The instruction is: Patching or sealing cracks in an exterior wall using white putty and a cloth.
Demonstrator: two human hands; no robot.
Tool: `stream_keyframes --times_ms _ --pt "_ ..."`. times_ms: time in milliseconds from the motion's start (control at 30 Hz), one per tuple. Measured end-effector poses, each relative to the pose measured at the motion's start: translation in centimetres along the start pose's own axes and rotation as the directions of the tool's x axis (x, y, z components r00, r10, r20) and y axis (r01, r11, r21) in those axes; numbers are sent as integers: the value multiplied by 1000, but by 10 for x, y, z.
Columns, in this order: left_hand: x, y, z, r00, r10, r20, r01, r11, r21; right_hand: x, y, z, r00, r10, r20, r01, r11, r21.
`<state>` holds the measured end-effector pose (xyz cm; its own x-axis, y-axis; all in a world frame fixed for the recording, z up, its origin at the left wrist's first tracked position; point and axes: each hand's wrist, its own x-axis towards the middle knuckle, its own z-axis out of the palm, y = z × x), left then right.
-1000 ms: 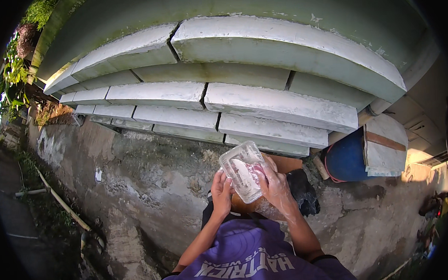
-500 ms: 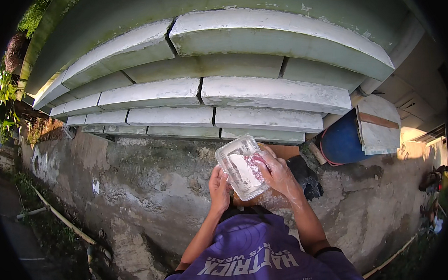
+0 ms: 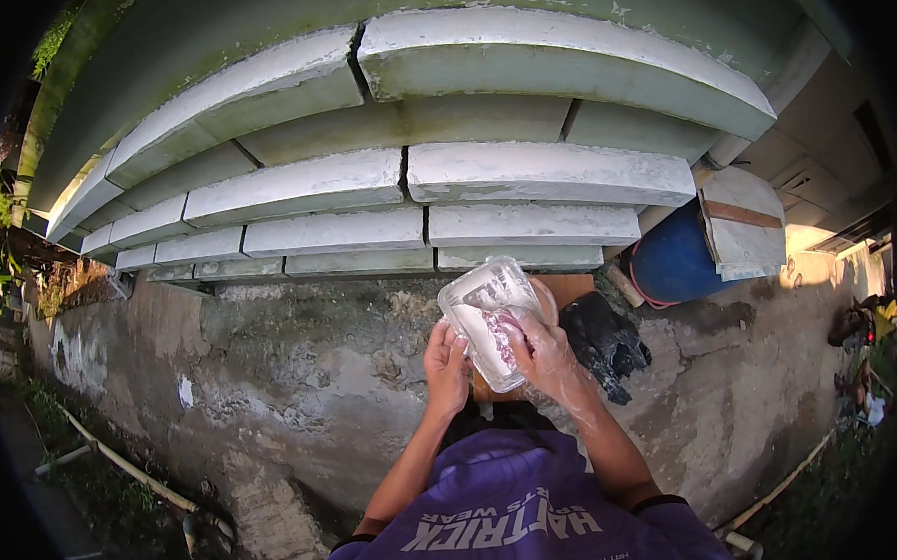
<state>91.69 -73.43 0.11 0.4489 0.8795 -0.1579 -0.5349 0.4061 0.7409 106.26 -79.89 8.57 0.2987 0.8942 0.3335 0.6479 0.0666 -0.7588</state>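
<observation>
My left hand (image 3: 447,372) grips the near left side of a clear rectangular plastic tub (image 3: 466,291), held tilted in front of my body. White powder (image 3: 478,329) lies in the tub and smears its walls. My right hand (image 3: 547,361), dusted white, reaches into the tub from the right. Its fingers are closed on a pinkish-red, powder-coated lump (image 3: 508,333); whether it is meat or something else I cannot make out. My fingers partly hide the lump.
Behind the tub an orange-brown board (image 3: 572,292) shows, with a crumpled black plastic bag (image 3: 604,345) to its right. A blue barrel (image 3: 673,255) under a pale panel (image 3: 744,222) stands farther right. White-topped concrete ledges (image 3: 549,170) span the far side above rough concrete ground (image 3: 303,396).
The tub has turned slightly and its far end has shifted to the right. My right hand has moved a little lower with the pinkish lump. More of the black bag shows.
</observation>
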Motion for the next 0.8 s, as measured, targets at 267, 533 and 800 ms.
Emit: stream_keyframes --times_ms 267,533,800 --pt "0 -8 -18 999 -28 39 29 999 -18 -25 -16 27 984 116 -137 -128 989 -80" --pt "-3 -10 -26 989 -54 139 75 986 -151 -10 -42 1 966 259 20 -253 956 -147" --pt "-7 -18 -10 997 14 78 -3 990 -140 -2 -32 -15 989 130 74 -132 991 24"
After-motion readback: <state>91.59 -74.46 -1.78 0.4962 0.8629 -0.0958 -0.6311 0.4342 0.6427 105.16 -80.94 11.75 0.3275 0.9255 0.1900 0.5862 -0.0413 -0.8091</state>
